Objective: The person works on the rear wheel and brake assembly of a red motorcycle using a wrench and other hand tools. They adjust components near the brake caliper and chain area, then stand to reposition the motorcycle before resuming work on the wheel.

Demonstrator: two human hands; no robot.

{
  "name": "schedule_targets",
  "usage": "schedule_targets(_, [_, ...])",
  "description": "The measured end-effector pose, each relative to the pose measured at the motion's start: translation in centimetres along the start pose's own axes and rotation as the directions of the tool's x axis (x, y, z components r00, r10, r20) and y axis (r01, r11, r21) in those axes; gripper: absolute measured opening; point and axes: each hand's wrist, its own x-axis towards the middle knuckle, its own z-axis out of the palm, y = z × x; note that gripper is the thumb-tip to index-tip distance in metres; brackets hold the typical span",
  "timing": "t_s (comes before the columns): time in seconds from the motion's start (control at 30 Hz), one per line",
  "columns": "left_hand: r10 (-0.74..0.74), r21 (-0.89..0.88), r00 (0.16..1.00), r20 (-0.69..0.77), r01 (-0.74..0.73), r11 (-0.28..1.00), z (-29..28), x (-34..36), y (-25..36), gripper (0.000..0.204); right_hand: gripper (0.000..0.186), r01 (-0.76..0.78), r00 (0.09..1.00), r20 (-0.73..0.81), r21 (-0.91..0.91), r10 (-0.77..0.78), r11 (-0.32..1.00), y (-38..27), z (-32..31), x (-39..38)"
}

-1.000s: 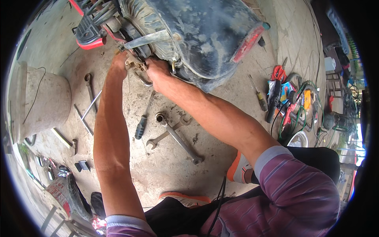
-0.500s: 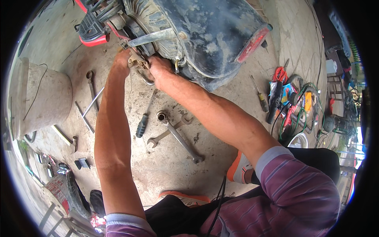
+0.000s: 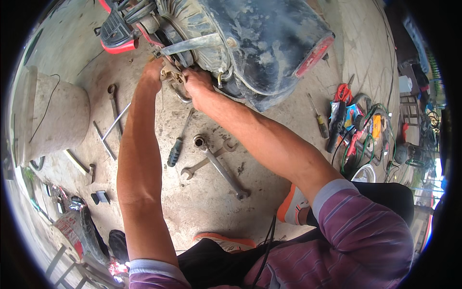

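Observation:
My left hand (image 3: pixel 154 72) and my right hand (image 3: pixel 198 81) reach to the underside of a dirty dark machine (image 3: pixel 262 43), a vehicle part by its look. Between them sits a tan, grimy piece (image 3: pixel 171 74), cloth or metal I cannot tell, with a curved metal hook (image 3: pixel 182 95) below it. Both hands are closed in against this spot, their fingertips hidden. Just above them a flat grey metal bar (image 3: pixel 190 45) crosses the ribbed housing (image 3: pixel 204 57). Nearest on the floor lies a screwdriver (image 3: pixel 179 142) with a dark handle.
Two crossed wrenches (image 3: pixel 220 168) lie before my feet. At left are a ring spanner (image 3: pixel 114 102), a T-handle tool (image 3: pixel 107 139) and a whitish bucket (image 3: pixel 60 113). A yellow-handled screwdriver (image 3: pixel 321 124) and a heap of tools and cables (image 3: pixel 358 127) lie at right.
The whole view has shifted slightly, with the scene a little to the right. Both hands stay at the same spot on the machine.

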Motion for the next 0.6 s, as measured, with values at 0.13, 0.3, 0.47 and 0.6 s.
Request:
schedule_targets(0.13, [-0.101,-0.116,0.993,-0.056,0.094,0.989,1.8,-1.6,1.5,0.020,0.014,-0.131,0.989,0.098,0.242,0.110,0.961,0.9,0.2,1.7])
schedule_targets(0.3, [-0.094,-0.156,0.995,-0.025,0.089,0.984,1.2,-1.2,0.9,0.019,0.016,-0.048,0.997,0.058,0.103,0.042,0.993,1.9,0.6,1.9])
schedule_targets(0.47, [-0.072,-0.075,0.997,0.000,0.072,0.995,1.4,-1.7,1.5,0.021,0.042,-0.123,0.978,0.166,-0.006,0.123,0.992,-0.5,-0.4,0.2])
schedule_targets(0.6, [-0.030,0.011,1.000,-0.003,0.030,0.999,1.2,-1.4,1.2,0.020,0.041,-0.020,0.997,0.076,-0.084,0.027,0.996,0.2,-0.4,0.5])
